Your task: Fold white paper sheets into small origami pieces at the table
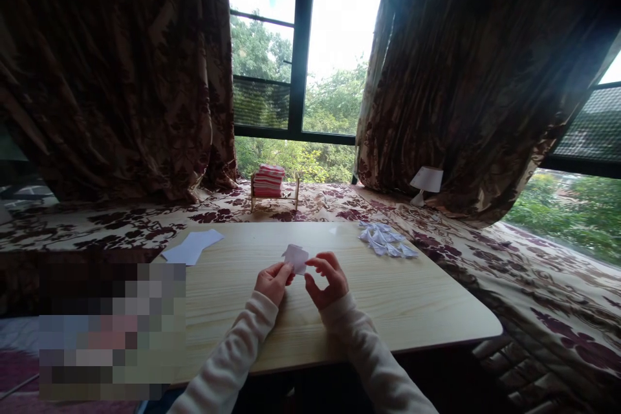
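Note:
A small piece of folded white paper (pixel 296 257) is held up over the middle of the wooden table (pixel 233 330). My left hand (pixel 272 281) pinches its lower left side between thumb and fingers. At the paper's right edge is my right hand (pixel 328 279), its thumb and fingers spread apart in a curve. The right fingertips come close to the paper; whether they touch it I cannot tell. Part of the paper's lower edge is covered by the left thumb.
White paper sheets (pixel 194 247) lie at the table's back left. Folded white paper pieces (pixel 385 239) are heaped at the back right. Behind the table, a small rack (pixel 290 196) carries striped cloths (pixel 268 181), and a white lamp (pixel 427 180) stands by the curtain.

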The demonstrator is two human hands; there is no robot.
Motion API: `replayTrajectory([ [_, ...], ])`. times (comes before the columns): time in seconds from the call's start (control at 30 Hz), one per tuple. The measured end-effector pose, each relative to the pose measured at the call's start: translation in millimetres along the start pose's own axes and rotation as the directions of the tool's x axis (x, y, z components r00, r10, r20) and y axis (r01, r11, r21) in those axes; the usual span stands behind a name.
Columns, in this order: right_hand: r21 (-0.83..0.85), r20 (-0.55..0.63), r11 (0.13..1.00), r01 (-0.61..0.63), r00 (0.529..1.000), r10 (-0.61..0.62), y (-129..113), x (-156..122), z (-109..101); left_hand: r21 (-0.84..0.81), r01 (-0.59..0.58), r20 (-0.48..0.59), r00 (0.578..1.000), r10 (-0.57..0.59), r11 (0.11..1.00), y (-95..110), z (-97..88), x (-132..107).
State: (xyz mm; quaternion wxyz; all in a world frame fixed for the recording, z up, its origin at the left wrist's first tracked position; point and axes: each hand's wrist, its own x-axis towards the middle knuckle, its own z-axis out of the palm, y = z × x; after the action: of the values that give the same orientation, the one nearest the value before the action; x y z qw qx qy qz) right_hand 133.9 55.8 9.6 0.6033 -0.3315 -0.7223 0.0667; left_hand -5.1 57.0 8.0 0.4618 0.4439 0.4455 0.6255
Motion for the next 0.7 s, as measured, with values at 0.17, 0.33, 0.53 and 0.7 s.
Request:
replayTrajectory([
  [0.17,-0.137,0.112,0.979,0.148,0.985,-0.133,-3.3,-2.4,4.5,-0.052,0.007,0.002,1.0,-0.006,0.999,3.3,-0.2,-2.0],
  [0.33,-0.164,0.12,0.96,0.225,0.971,-0.207,0.0,-1.2,4.8,-0.096,0.027,0.033,0.999,-0.024,0.995,3.8,0.8,-2.9],
  [0.53,-0.205,0.151,0.947,0.246,0.964,-0.218,0.8,-1.1,4.5,-0.125,0.066,0.088,0.995,-0.055,0.99,1.5,1.8,-2.8],
  [0.7,-0.223,0.128,0.946,0.234,0.969,-0.21,2.0,-1.1,5.5,-0.136,0.082,0.12,0.991,-0.066,0.987,-1.4,1.4,-1.9],
])
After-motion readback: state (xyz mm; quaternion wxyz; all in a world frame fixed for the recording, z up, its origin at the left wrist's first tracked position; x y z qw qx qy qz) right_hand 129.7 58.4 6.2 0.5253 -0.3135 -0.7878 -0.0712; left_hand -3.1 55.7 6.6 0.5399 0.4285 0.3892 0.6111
